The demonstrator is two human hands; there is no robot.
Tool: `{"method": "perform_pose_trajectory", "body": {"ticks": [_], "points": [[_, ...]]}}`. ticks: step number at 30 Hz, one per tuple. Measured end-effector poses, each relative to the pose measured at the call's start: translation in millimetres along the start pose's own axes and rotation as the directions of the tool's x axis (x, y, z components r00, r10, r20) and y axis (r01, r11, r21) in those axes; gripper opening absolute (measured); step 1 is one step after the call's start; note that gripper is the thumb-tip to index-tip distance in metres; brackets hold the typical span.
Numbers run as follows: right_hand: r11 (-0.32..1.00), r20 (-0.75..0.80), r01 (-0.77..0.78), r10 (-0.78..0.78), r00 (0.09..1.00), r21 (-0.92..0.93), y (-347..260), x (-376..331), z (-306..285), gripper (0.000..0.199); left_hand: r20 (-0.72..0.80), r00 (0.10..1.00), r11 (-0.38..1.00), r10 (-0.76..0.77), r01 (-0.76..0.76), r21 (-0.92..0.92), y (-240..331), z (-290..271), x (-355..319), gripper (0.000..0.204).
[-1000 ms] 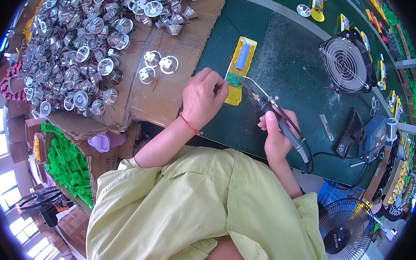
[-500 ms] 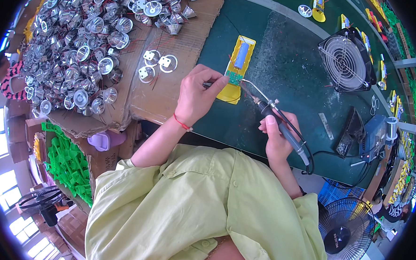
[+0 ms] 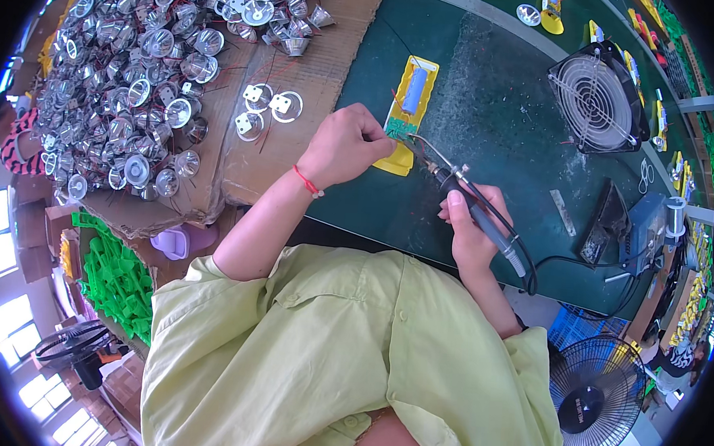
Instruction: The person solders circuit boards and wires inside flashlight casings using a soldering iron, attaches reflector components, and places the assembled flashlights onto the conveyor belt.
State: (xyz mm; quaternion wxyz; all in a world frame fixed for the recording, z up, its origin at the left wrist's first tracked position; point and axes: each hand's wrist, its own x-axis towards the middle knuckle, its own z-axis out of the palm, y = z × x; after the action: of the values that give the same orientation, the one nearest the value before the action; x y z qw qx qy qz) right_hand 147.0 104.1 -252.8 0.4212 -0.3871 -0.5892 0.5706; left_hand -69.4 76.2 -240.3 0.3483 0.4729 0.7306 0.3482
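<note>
A yellow plastic housing [image 3: 395, 162] lies on the green table, with a blue cylindrical battery [image 3: 415, 90] in its far part. A small green circuit board [image 3: 400, 128] sits over the housing's middle. My left hand [image 3: 346, 146] is closed in a pinch at the board's left edge; its fingertips hide whatever is between them. In my right hand [image 3: 473, 239] is a soldering iron [image 3: 484, 217], gripped like a pen, with a thin metal feed tube along it. The iron's tip is at the right side of the board.
Many silver reflector cups [image 3: 142, 91] are heaped on cardboard [image 3: 317, 67] at left, three set apart nearer me. A square fan [image 3: 596, 102], a blue soldering station [image 3: 646, 226] and a solder spool [image 3: 675, 219] stand at right. Green parts [image 3: 116, 283] fill a box at lower left.
The board has tilted and shifted slightly. My left hand has turned a little, its fingers now hiding the dark piece seen under them before. The iron stays at the board.
</note>
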Motion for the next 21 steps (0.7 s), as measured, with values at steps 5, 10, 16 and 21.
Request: {"method": "perform_pose_trajectory", "body": {"ticks": [5,10,16,21], "points": [[0.999,-0.043,-0.005,0.007,0.999,0.042,-5.9,-0.6,3.4,0.019,0.015,1.0,1.0,-0.01,0.01,-0.004,-1.5,-1.3,0.7,0.02],[0.996,-0.111,0.028,-0.018,0.994,0.09,-7.5,-2.4,-5.9,0.02,0.015,1.0,0.999,-0.019,0.02,-0.028,-2.8,-0.9,-1.2,0.02],[0.994,-0.133,0.027,-0.014,0.991,0.101,-3.5,-1.9,-10.4,0.019,0.021,0.998,0.998,-0.053,0.054,-0.021,-1.4,-1.5,-0.7,0.02],[0.997,-0.2,0.072,-0.067,0.977,0.015,-2.4,5.4,-28.2,0.021,-0.013,0.996,0.993,0.094,-0.092,0.075,3.1,-7.4,-4.3,0.02]]}}
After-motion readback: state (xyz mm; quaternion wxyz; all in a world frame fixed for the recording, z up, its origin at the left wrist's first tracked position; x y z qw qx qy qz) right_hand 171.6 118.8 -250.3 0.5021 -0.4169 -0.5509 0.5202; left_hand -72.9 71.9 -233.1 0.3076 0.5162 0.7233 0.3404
